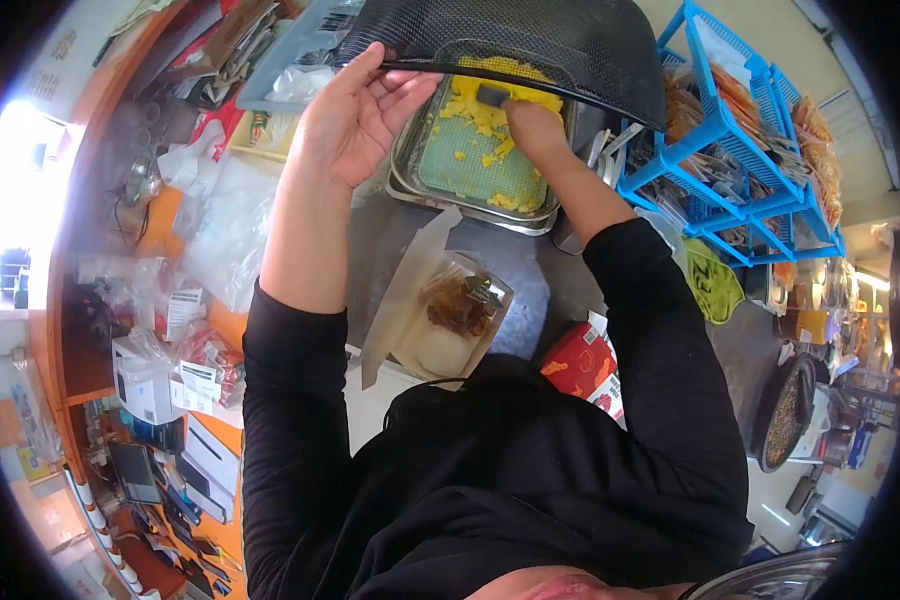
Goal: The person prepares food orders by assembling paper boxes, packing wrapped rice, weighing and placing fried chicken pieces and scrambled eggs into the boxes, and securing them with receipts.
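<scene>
My left hand (pixel 348 125) grips the rim of a black mesh food cover (pixel 510 40), thumb outside and fingers under the edge, holding it tilted up. Below the cover is a metal tray (pixel 402 180) with a green mesh liner and crumbled yellow food (pixel 515 75), which looks like egg. My right hand (pixel 536 130) reaches into the tray, closed around a utensil with a dark, flat end (pixel 492 96); the rest of it is hidden. Nearer my body, an open paper takeaway box (pixel 410 345) holds white rice (pixel 442 352) and brown food (pixel 465 305) with a green leaf.
Blue plastic racks (pixel 710 130) full of packets stand at the right. A red box (pixel 582 362) lies by my right sleeve. Metal utensils (pixel 610 145) stand beside the tray. Clear plastic bags (pixel 232 235) lie at the left, and a round dark pan (pixel 785 412) is at far right.
</scene>
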Demonstrator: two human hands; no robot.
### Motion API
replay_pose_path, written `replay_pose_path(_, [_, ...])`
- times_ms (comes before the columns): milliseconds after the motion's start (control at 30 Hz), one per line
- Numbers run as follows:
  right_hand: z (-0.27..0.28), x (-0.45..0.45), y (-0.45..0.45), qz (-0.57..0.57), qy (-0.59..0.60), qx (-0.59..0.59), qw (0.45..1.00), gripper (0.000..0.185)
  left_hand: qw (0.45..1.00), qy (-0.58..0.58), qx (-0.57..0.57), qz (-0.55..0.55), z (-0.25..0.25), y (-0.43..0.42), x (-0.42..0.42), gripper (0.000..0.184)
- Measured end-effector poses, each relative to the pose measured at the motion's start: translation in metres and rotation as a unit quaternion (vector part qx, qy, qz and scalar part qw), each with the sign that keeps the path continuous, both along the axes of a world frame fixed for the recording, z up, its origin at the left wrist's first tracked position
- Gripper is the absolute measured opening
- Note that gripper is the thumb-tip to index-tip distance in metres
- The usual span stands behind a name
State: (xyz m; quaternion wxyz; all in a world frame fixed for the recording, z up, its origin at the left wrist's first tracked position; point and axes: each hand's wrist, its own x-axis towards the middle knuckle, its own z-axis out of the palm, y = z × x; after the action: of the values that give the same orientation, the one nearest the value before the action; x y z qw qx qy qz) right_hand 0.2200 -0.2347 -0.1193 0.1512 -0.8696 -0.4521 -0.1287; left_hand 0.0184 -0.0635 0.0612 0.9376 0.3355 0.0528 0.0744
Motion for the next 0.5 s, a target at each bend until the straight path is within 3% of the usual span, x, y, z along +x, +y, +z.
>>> replay_pose_path(133, [-0.008, -0.010, 0.011, -0.012, -0.093, -0.130, 0.987, 0.012, 0.999, 0.016, 0.011, 0.028, -0.001, -0.006, -0.003, 0.027])
replay_pose_path(233, [-0.010, -0.015, 0.030, -0.012, -0.075, -0.186, 0.980, 0.013, 0.999, 0.031, 0.020, 0.037, -0.001, -0.009, -0.006, 0.027])
replay_pose_path(333, [-0.004, 0.003, 0.038, 0.056, -0.072, -0.199, 0.976, 0.013, 0.998, 0.044, 0.020, 0.038, 0.000, -0.010, -0.007, 0.027])
replay_pose_path(400, [0.000, 0.009, 0.031, 0.068, -0.095, -0.166, 0.979, 0.013, 0.998, 0.048, 0.020, 0.036, 0.000, -0.008, -0.009, 0.027])
replay_pose_path(500, [0.006, 0.017, 0.028, 0.056, -0.039, -0.187, 0.980, 0.014, 0.999, 0.041, 0.015, 0.031, 0.002, -0.005, -0.004, 0.027])
